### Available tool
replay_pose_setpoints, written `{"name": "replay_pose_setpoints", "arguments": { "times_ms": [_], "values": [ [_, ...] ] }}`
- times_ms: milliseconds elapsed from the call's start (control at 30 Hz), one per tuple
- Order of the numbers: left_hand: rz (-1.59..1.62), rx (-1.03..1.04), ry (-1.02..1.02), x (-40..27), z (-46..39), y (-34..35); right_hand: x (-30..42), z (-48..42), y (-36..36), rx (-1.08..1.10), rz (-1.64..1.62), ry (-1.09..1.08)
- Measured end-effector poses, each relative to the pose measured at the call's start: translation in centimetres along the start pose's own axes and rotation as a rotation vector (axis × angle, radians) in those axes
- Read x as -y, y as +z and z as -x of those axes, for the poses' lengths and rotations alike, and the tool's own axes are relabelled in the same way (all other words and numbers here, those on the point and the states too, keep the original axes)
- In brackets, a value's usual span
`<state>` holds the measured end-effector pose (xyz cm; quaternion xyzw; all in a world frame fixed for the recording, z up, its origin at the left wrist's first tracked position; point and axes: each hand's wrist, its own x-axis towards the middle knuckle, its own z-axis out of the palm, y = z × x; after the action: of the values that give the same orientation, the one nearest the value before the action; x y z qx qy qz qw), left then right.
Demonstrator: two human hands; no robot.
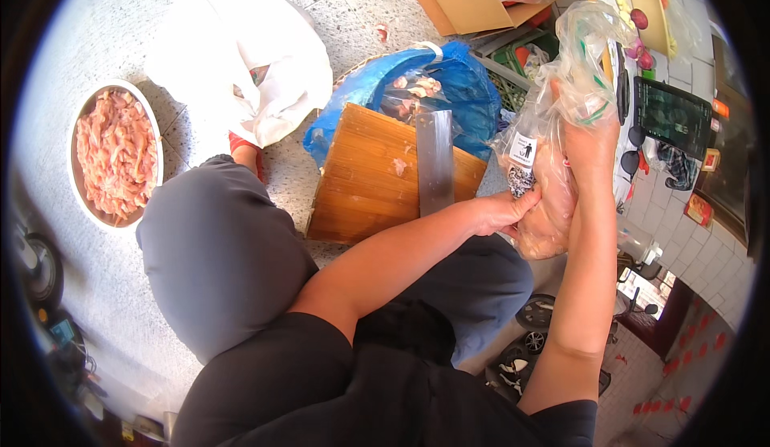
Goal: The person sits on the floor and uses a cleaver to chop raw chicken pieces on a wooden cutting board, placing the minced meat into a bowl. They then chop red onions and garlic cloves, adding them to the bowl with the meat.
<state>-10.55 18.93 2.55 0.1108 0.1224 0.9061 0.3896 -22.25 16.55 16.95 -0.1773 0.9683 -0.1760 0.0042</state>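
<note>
A clear plastic bag of pale raw meat, probably chicken, hangs on the right, with a printed label on its side. My right hand grips its upper part, and loose plastic partly covers the fingers. Lower down, my left hand holds the bag's side, thumb against the plastic. Left of the bag is a tilted wooden cutting board with small meat scraps on it. Across the board lies a cleaver with a broad blade; its handle is hidden behind my left forearm.
Behind the board, a blue plastic bag holds more clear-bagged meat. An oval bowl of cut raw meat strips rests on the floor at left. A white bag, a cardboard box and a tablet are farther off.
</note>
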Motion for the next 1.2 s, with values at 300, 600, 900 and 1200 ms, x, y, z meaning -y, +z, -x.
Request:
{"name": "replay_pose_setpoints", "arguments": {
  "times_ms": [300, 600, 900, 1200],
  "values": [
    [-0.016, 0.002, 0.009, 0.4, -0.3, -0.6, 0.1, 0.2, -0.1, -0.002, 0.096, 0.049],
    [-0.038, -0.055, -0.018, -0.2, 0.4, -0.6, 0.3, 0.6, -0.1, -0.017, 0.115, -0.029],
    [-0.27, -0.326, -0.008, -1.0, 1.0, 0.0, -3.3, 2.7, -2.3, -0.258, -0.165, 0.032],
    [-1.051, -0.57, 0.141, -2.3, 4.7, 2.8, -11.4, 9.1, -5.8, -0.38, -1.067, 0.362]
  ]
}}
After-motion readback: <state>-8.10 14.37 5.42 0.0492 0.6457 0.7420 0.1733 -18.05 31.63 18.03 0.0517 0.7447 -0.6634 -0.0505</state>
